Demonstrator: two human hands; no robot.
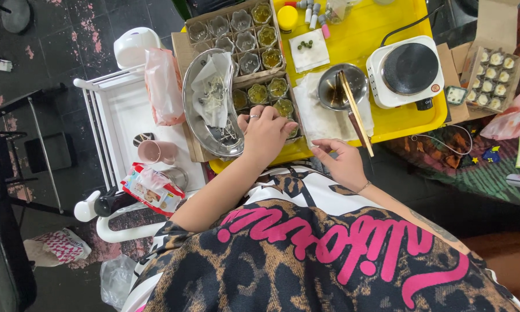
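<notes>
While the head camera looks straight down, the person's left hand [266, 132] sits near the middle of the frame, fingers curled down over the small glass jars [259, 92] packed in a cardboard tray [182, 49]. It covers one of the nearest jars, but I honestly can't tell if it's gripping that one or just resting on top. Several jars hold something yellowish, while the ones further up look empty. Just left of that hand, an oval metal dish [199, 124] holds a clear bag of wicks [212, 92].

The right hand [344, 162] is a bit lower and to the right, fingers loosely spread and holding nothing, touching the near edge of a white cloth [318, 118]. On that cloth sits a small metal pot [338, 86] with wooden chopsticks [355, 112] laid across it.

All of this is on a bright yellow tray [381, 23], which also carries a white single-burner hot plate [407, 69] at upper right. Another cardboard box of little filled cups [494, 78] sits at the far right edge.

Left of the tray is a white cart [121, 110] with a pink cup [153, 151] and a snack packet [153, 188]. The floor [46, 34] is dark, scuffed concrete with pinkish patches, and a patterned mat [456, 162] shows at lower right.
</notes>
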